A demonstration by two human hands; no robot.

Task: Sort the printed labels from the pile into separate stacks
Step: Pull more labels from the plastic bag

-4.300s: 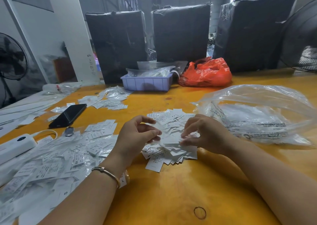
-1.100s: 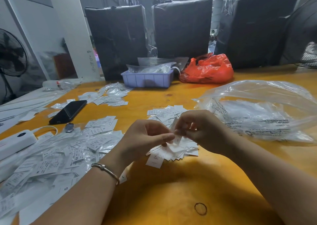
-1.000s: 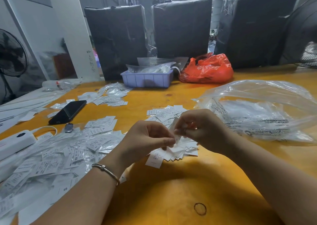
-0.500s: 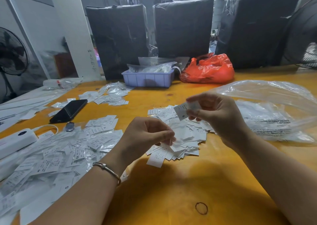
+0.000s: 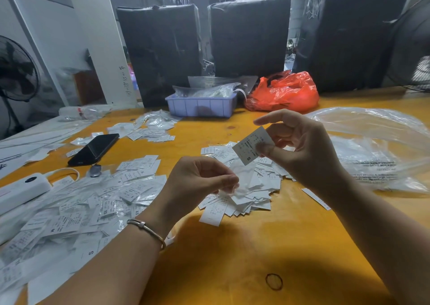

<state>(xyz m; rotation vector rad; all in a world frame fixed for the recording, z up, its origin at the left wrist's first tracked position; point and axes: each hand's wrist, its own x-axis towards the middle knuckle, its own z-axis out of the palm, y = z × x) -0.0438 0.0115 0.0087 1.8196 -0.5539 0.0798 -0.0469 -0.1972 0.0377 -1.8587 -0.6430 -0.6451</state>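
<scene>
My right hand (image 5: 304, 151) holds up a white printed label (image 5: 250, 145) marked "S", pinched between thumb and fingers above the middle pile of labels (image 5: 244, 188). My left hand (image 5: 197, 181) pinches a small clear plastic sleeve (image 5: 242, 179) just over the near edge of that pile. A big loose heap of labels in clear sleeves (image 5: 81, 207) spreads over the left of the yellow table (image 5: 232, 258). A smaller heap (image 5: 149, 128) lies further back.
A black phone (image 5: 95, 149) and a white power bank (image 5: 21, 188) lie at the left. A large clear plastic bag (image 5: 377, 149) lies at the right. A purple tray (image 5: 200, 104) and red bag (image 5: 283, 93) stand at the back. A rubber band (image 5: 274, 281) lies near me.
My right hand has lifted up and to the right with the "S" label, pulling it away from my left hand. My left hand keeps the clear sleeve low over the pile.
</scene>
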